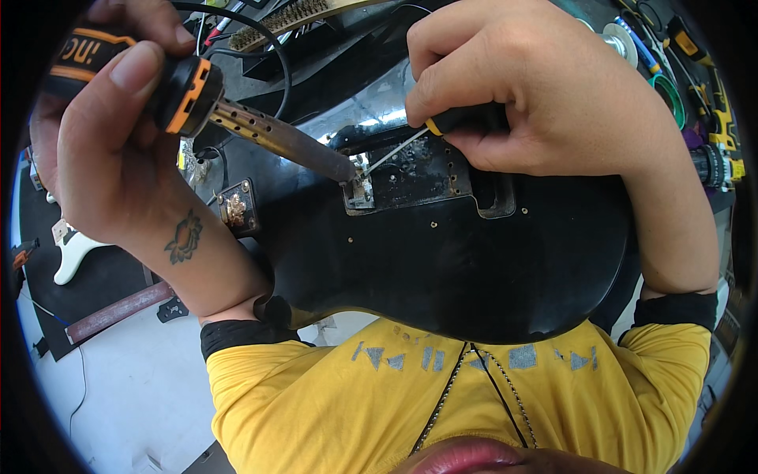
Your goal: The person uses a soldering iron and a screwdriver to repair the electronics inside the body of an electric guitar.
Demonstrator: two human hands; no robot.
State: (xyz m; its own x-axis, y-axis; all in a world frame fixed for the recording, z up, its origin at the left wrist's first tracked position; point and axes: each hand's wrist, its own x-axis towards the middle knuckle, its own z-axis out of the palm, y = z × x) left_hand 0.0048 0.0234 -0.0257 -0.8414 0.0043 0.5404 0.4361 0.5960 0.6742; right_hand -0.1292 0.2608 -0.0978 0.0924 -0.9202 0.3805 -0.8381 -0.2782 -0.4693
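A glossy black guitar body lies across my lap and the bench, its rectangular back cavity facing up. My left hand is closed around the black-and-orange handle of a soldering iron. The iron's barrel slants down to a shiny metal piece at the cavity's left end; its tip is hard to make out. From the other side, my right hand grips a screwdriver with a black-and-yellow handle. The thin shaft reaches to the same metal piece, close beside the iron's tip.
A wire brush lies at the back, near a looping black cable. Left of the cavity sits a small holder with coppery shavings. A wire spool, green ring and several hand tools crowd the right. A white curved part lies far left.
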